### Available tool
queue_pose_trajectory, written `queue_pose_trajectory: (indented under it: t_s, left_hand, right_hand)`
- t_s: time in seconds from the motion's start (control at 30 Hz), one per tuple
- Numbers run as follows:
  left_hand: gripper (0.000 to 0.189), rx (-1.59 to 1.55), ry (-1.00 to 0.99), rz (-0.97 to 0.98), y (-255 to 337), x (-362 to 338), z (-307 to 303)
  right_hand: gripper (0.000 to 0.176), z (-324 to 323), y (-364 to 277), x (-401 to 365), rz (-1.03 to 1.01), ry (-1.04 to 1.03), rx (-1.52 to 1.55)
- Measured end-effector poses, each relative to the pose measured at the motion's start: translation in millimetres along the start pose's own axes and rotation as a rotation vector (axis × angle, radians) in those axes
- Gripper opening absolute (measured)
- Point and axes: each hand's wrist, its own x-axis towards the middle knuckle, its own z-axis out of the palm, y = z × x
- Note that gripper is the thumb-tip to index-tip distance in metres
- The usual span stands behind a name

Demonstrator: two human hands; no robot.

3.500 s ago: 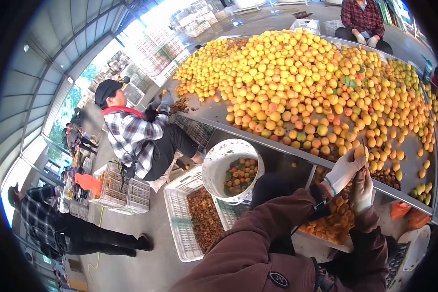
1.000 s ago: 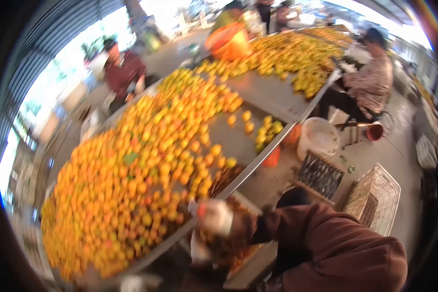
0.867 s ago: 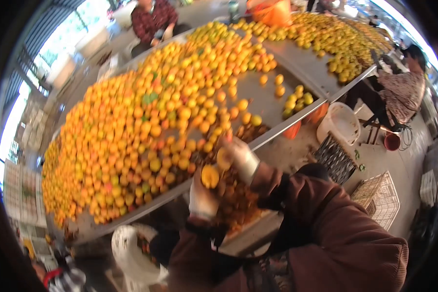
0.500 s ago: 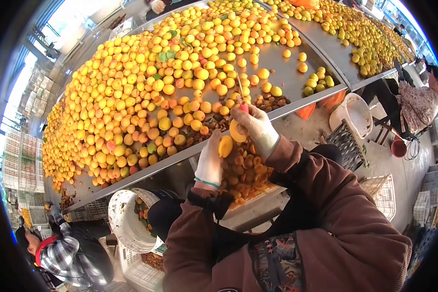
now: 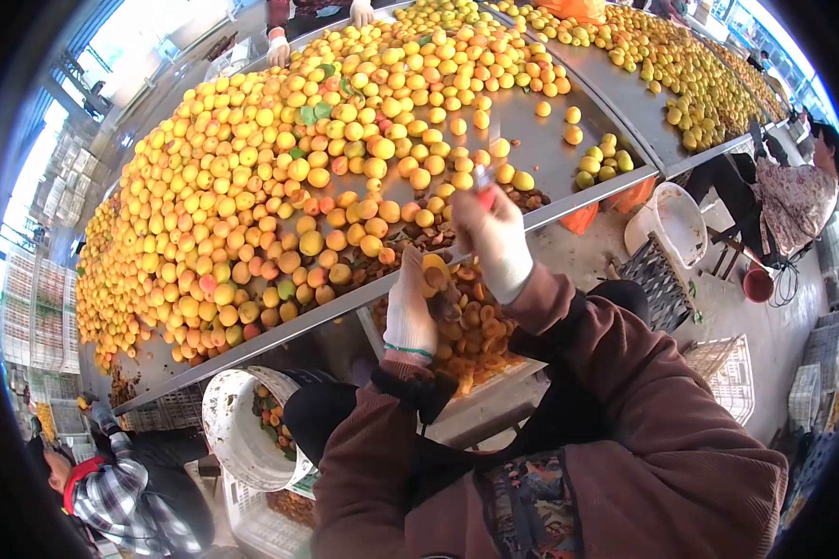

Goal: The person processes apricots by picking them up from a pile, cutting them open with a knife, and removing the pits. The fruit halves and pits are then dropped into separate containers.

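Observation:
My right hand (image 5: 496, 233), in a pale glove, is closed round the red handle of a knife (image 5: 484, 194), raised near the table edge; its blade is blurred. Lower and to the left, my left hand (image 5: 410, 303), also gloved, holds a cut apricot (image 5: 433, 270) at its fingertips. Below both hands lies a pile of opened apricot halves (image 5: 471, 326). Whole yellow apricots (image 5: 233, 196) cover much of the metal table (image 5: 345, 303), with brown pits (image 5: 527, 199) near its edge.
A white bucket (image 5: 228, 429) with some fruit stands at the lower left, and another bucket (image 5: 671, 228) at the right. A co-worker (image 5: 126, 484) sits at the lower left, another (image 5: 797, 200) at the right. A co-worker's gloved hands (image 5: 278, 48) are at the table's far side.
My right hand has moved up and away from my left hand, and the knife with it. The apricot half that was at my right hand no longer shows there. A co-worker's hands now reach the far fruit.

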Motion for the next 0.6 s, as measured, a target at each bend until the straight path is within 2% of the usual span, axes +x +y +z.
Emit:
queue_pose_trajectory:
  t_s: [0.07, 0.1, 0.13, 0.2, 0.33, 0.4, 0.43, 0.47, 0.5, 0.53, 0.6]
  left_hand:
    - [0.054, 0.037, 0.108, 0.06, -7, 6, 5]
    - [0.054, 0.066, 0.083, 0.002, -4, 0, 6]
    - [0.054, 0.065, 0.083, -0.003, -7, 1, 6]
    - [0.057, 0.025, 0.041, -0.017, -12, 4, 8]
    - [0.057, 0.009, 0.114, -0.018, -14, 9, 18]
    - [0.043, -0.015, -0.007, 0.041, -24, 13, 12]
    - [0.043, -0.017, -0.016, 0.039, -33, 15, 10]
    - [0.044, -0.125, 0.03, 0.173, -44, 20, 8]
    - [0.045, -0.236, 0.047, 0.31, -54, 33, 8]
    - [0.044, -0.138, -0.05, 0.282, -65, 49, -8]
    - [0.056, -0.022, 0.098, 0.27, -21, 19, 47]
  right_hand:
    - [0.025, -7, -11, 3, 0.075, -0.141, 0.322]
    - [0.025, -8, -12, 3, 0.079, -0.18, 0.392]
    - [0.025, -5, -13, 0, 0.082, -0.177, 0.39]
    - [0.034, 6, -14, -6, -0.023, -0.098, 0.15]
    - [0.031, 11, -9, -10, -0.026, -0.113, 0.127]
    - [0.028, 12, -9, -11, 0.013, -0.066, 0.116]
    - [0.027, 14, -6, -12, -0.038, -0.041, 0.087]
    - [0.025, 15, -3, -12, -0.102, -0.014, 0.059]
    - [0.02, 5, 17, -7, -0.224, -0.149, 0.171]
    - [0.009, 6, 14, -10, -0.151, -0.004, -0.098]
    - [0.006, 12, 18, -7, -0.072, 0.043, 0.033]
